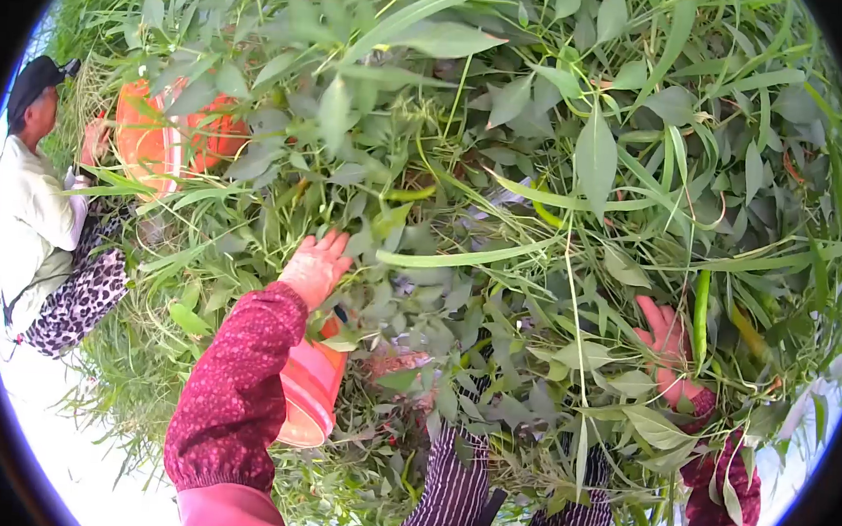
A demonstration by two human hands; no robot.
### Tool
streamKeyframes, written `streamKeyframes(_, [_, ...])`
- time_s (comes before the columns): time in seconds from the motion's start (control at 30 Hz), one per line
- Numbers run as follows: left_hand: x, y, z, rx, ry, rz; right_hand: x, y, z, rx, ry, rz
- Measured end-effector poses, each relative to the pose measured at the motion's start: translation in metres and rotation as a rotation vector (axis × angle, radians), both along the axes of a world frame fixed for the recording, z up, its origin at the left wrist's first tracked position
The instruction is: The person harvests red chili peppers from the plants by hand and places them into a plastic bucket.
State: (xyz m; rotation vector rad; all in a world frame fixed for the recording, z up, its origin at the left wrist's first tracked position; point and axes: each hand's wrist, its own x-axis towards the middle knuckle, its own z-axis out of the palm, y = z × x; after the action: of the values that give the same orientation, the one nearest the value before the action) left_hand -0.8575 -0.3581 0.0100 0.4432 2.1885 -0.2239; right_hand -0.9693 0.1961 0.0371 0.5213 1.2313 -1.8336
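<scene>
My left hand (pixel 316 265), in a dark red patterned sleeve, rests among the leaves left of centre. Its fingers are stretched out, and I see nothing held in them. Just below it an orange bucket (pixel 309 395) sits tilted, partly covered by foliage. My right hand (pixel 666 347) reaches into the plants on the right, fingers apart and partly hidden by leaves. A long green chili pepper (pixel 701 321) hangs right beside its fingers, and a yellowish pepper (pixel 749 334) is a little further right. Another green pepper (pixel 410 194) shows between the leaves near the centre.
Dense pepper plants and long grass blades (pixel 478 258) fill most of the view. A person (pixel 48 196) in a dark cap is at the far left, with a hand near another orange bucket (pixel 147 139). My striped trouser legs (pixel 448 479) are among the plants below.
</scene>
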Motion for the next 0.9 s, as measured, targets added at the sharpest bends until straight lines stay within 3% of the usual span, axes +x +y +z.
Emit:
streamKeyframes(0.03, [-0.009,0.007,0.003,-0.002,0.001,0.006,-0.005,-0.011,0.006,0.542,0.331,0.535])
streamKeyframes(0.17, [-0.041,0.026,0.012,0.204,0.026,0.222,-0.006,-0.008,0.006,0.512,0.293,0.529])
streamKeyframes(0.23, [-0.058,0.031,0.018,0.354,0.041,0.355,0.002,0.007,-0.006,-0.014,-0.078,-0.071])
streamKeyframes(0.27, [-0.065,0.028,0.017,0.354,0.039,0.356,0.0,0.005,-0.004,-0.013,-0.08,-0.071])
streamKeyframes(0.33, [-0.081,0.015,0.011,0.676,0.16,1.035,-0.005,0.0,0.005,-0.042,-0.139,-0.047])
streamKeyframes(0.4, [-0.094,-0.018,-0.016,0.412,0.413,1.302,-0.01,-0.012,0.015,0.005,-0.136,-0.038])
streamKeyframes(0.47, [-0.099,-0.054,-0.059,0.423,0.605,1.407,-0.01,-0.018,0.017,0.061,-0.146,-0.025])
streamKeyframes(0.53, [-0.09,-0.073,-0.107,0.363,0.586,1.778,-0.012,-0.022,0.015,0.37,0.036,0.266])
streamKeyframes(0.57, [-0.089,-0.071,-0.113,0.36,0.583,1.784,-0.014,-0.025,0.014,0.656,0.311,0.653])
streamKeyframes(0.67, [-0.093,-0.039,-0.132,0.308,0.589,1.854,-0.019,-0.03,0.018,0.789,0.497,0.9])
streamKeyframes(0.7, [-0.095,-0.028,-0.131,0.327,0.485,1.953,-0.022,-0.032,0.018,0.787,0.466,0.926])
streamKeyframes(0.73, [-0.076,-0.029,-0.156,0.399,0.478,1.629,-0.021,-0.037,0.02,0.784,0.469,0.943])
streamKeyframes(0.77, [-0.052,-0.031,-0.191,0.213,0.403,1.284,-0.017,-0.043,0.023,0.902,0.598,1.05])
streamKeyframes(0.8, [-0.059,0.004,-0.172,0.275,0.625,1.655,-0.014,-0.046,0.027,1.022,0.74,1.146])
streamKeyframes(0.83, [-0.071,0.027,-0.13,0.371,0.56,1.727,0.001,-0.042,0.02,0.955,0.787,0.927])
streamKeyframes(0.87, [-0.065,0.027,-0.135,0.505,0.455,1.873,0.002,-0.041,0.022,1.024,0.501,1.074])
streamKeyframes(0.9, [-0.064,0.03,-0.128,0.544,0.43,1.958,0.013,-0.045,0.028,0.938,0.47,1.005])
